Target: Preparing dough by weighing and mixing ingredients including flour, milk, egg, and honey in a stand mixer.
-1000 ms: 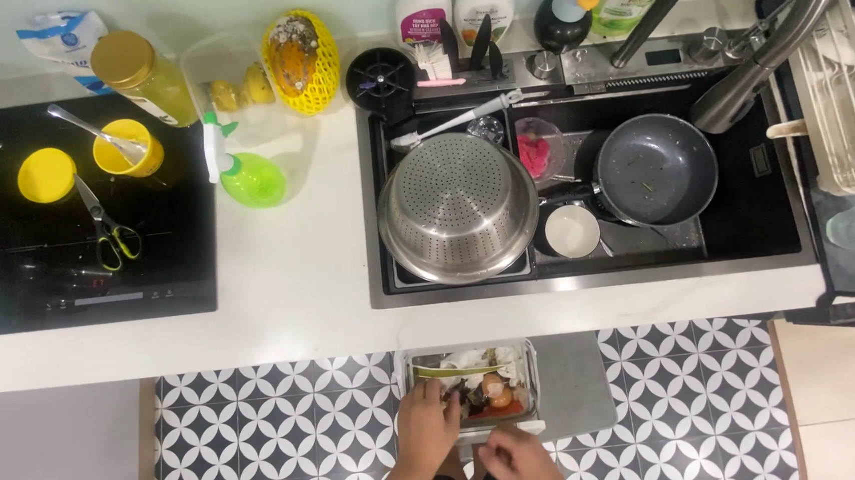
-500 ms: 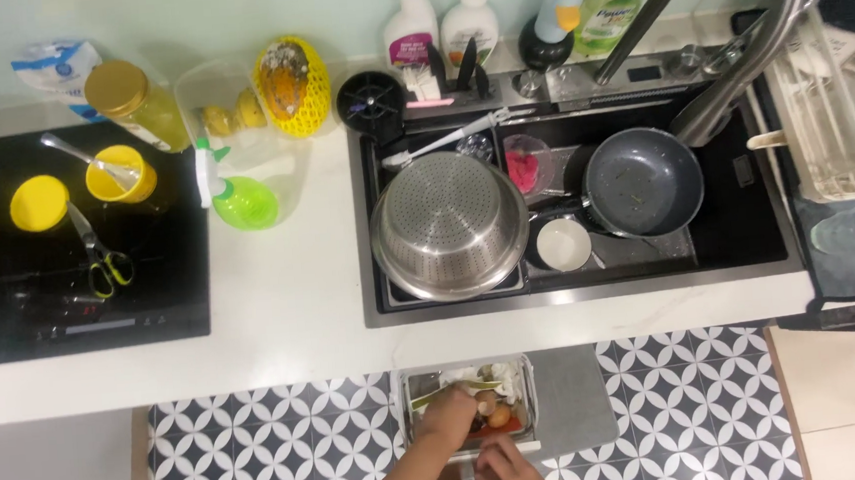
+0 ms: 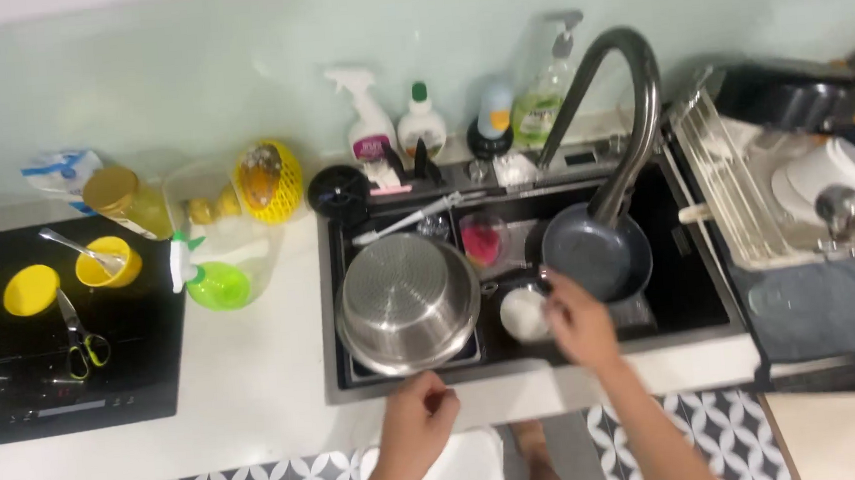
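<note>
Steel pot in the sink, both hands now up from the floor.
My right hand [image 3: 579, 325] had risen to the small white cup [image 3: 525, 313] beside the pot [image 3: 408, 301], fingers spread; my left hand [image 3: 418, 419] curled loosely, empty, at the bench [image 3: 257, 382] edge.

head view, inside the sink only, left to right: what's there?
steel pot → white cup → right hand → dark frying pan
</note>
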